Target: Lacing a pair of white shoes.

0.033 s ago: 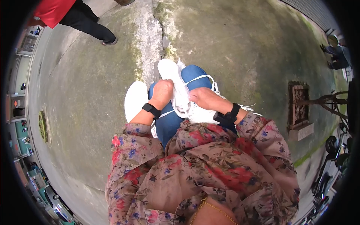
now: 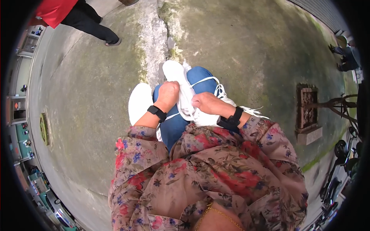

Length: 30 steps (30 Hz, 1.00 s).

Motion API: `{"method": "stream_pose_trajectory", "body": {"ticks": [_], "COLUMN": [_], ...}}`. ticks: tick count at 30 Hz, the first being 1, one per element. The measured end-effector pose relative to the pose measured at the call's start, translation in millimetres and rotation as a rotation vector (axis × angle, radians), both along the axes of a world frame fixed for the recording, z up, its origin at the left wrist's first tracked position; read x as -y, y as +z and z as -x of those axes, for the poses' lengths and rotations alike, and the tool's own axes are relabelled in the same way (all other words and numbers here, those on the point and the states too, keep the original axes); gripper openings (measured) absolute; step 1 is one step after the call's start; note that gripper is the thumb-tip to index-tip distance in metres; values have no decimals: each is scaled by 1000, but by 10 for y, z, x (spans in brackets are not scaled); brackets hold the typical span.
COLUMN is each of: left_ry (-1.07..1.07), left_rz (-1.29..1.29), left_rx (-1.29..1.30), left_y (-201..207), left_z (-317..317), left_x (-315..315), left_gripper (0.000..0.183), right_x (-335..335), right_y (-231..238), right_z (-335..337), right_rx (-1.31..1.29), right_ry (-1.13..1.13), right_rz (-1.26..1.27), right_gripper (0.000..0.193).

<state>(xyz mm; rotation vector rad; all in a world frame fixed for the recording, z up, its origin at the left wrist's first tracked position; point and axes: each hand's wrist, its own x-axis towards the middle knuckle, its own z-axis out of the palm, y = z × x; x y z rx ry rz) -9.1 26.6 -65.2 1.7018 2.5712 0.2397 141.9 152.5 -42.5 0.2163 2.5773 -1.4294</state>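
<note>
A white, soft-looking item [image 2: 185, 101] with a rounded far end lies across my lap, between my blue-trousered knees. My left hand [image 2: 168, 93] is closed at its left edge, fingers curled underneath and mostly hidden. From the other side, my right hand [image 2: 208, 103] pinches part of the same white item between thumb and fingers. Thin white cords [image 2: 219, 89] loop over my right knee [image 2: 201, 73], and fringed ends [image 2: 254, 111] trail past my right wrist. Another smooth white rounded piece [image 2: 140, 101] rests beside my left knee. I cannot make out what kind of items these are.
Mossy concrete [image 2: 239, 46] with a crack surrounds me. A person in red and black [image 2: 90, 21] stands far left. To the right are a brick-edged planter [image 2: 308, 107] with a tree, another person [image 2: 347, 57], and parked scooters [image 2: 339, 165]. Vehicles [image 2: 58, 211] line the left rim.
My right hand has shifted slightly left, toward my left hand, still pinching the white item. My left hand has barely moved.
</note>
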Motion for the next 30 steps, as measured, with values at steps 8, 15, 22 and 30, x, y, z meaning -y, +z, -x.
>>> {"method": "stream_pose_trajectory", "body": {"ticks": [8,15,22,30], "left_ry": [140,154,105,485], "left_rz": [166,56,-83,-94], "left_rx": [57,99,66,1034], "left_y": [170,72,-19,67], "left_z": [-128,-35,186,212], "left_x": [-140,-169,-150,-4], "left_gripper": [10,11,11,18], "right_x": [307,311,302,306], "right_y": [-224,-441,-361,-464], "right_z": [76,159,116,86], "right_rx": [272,392,437,428], "right_ry": [71,97,-5,67], "right_rz": [-106,261,640,532], "right_gripper": [21,19,20,20]}}
